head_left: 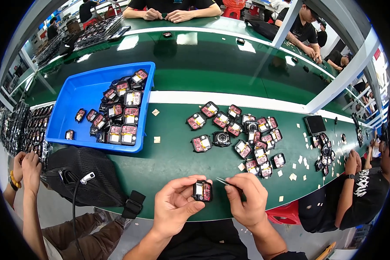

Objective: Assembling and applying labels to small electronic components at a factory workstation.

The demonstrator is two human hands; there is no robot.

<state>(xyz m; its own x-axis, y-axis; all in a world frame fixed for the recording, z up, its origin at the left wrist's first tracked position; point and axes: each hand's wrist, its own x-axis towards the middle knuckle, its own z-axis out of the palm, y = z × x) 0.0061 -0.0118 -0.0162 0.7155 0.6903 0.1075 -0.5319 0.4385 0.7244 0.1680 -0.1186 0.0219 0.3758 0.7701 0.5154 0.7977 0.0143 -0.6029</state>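
Observation:
My left hand (pixel 177 203) grips a small black watch case (pixel 203 191) by its edges, its open side up, with a white block and red circuit board showing inside. Close to its right, my right hand (pixel 248 199) pinches thin metal tweezers (pixel 223 181); their tips point at the watch case and appear apart from it. Beyond both hands, several similar watch cases (pixel 260 156) lie in a loose cluster on the green bench (pixel 173 164). Most show their red boards; a black round-faced one (pixel 221 138) lies among them.
A blue bin (pixel 80 82) holding more watch cases stands at the left. In front of it sits a black mesh bag (pixel 84 177) with a cable. Small pale paper squares (pixel 293 177) litter the bench at right. Co-workers sit on both sides and across the dark green belt (pixel 221 56).

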